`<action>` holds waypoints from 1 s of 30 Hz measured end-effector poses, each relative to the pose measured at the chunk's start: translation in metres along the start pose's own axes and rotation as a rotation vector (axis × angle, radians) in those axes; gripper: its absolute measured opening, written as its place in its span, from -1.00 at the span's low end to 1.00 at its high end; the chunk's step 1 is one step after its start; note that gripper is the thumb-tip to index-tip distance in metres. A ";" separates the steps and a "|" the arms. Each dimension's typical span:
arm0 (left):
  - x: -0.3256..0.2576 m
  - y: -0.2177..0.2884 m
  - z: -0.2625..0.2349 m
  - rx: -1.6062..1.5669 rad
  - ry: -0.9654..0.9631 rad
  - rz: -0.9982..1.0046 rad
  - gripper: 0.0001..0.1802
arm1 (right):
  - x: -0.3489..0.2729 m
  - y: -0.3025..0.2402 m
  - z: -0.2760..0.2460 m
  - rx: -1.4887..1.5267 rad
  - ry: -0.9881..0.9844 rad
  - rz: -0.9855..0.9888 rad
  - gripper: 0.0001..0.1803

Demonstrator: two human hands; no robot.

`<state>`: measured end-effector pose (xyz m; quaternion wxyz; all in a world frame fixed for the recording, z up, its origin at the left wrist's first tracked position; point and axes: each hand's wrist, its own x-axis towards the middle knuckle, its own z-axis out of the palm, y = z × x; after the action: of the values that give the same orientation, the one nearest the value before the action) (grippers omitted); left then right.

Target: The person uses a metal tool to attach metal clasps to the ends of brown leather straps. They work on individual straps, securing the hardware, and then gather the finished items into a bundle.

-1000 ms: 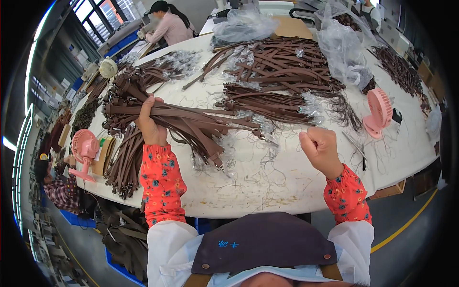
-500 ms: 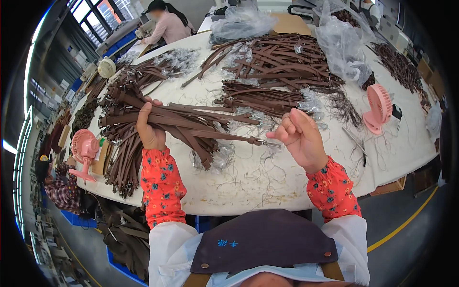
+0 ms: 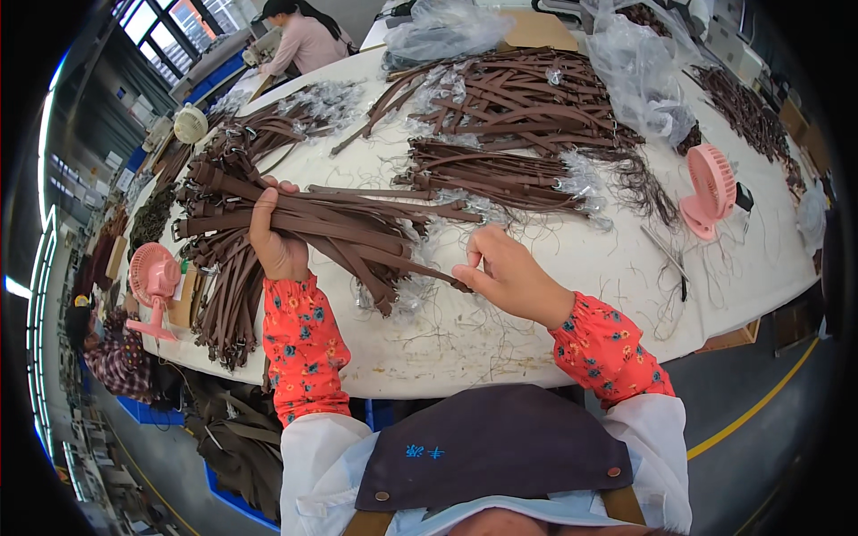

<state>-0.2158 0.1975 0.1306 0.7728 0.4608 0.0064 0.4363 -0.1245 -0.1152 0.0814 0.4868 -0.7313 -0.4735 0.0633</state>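
Observation:
My left hand (image 3: 279, 234) is closed round a thick bundle of brown straps (image 3: 335, 223), holding it just above the table. Metal buckles crowd the bundle's left end, while strap ends with clear plastic wrapping fan out to the right. One strap (image 3: 424, 268) reaches across to my right hand (image 3: 509, 277), whose thumb and forefinger pinch its tip; the metal end is hidden by the fingers. Beneath my left hand, more brown straps (image 3: 234, 313) lie heaped on the white table (image 3: 465, 357). Red flowered sleeves cover both forearms.
Beyond my hands lie another strap bundle (image 3: 492, 179) and a large strap pile (image 3: 527, 98). Clear plastic bags (image 3: 639, 80) rest behind. Pink fans stand left (image 3: 154, 288) and right (image 3: 709, 189). Scissors (image 3: 670, 259) lie near loose threads. A person (image 3: 304, 40) sits at the far left.
My right hand has moved left and down, from just beside a strap's metal end to pinching that tip. My left hand keeps its hold on the bundle.

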 end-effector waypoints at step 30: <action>0.015 0.022 -0.063 -0.191 0.497 0.016 -0.82 | -0.066 -0.014 -0.130 -0.649 -0.296 0.094 -0.76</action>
<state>-0.2471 0.2561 0.1161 0.7839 0.2646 0.1512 0.5409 -0.0968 -0.2486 0.1350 0.1518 -0.8517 -0.5002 0.0371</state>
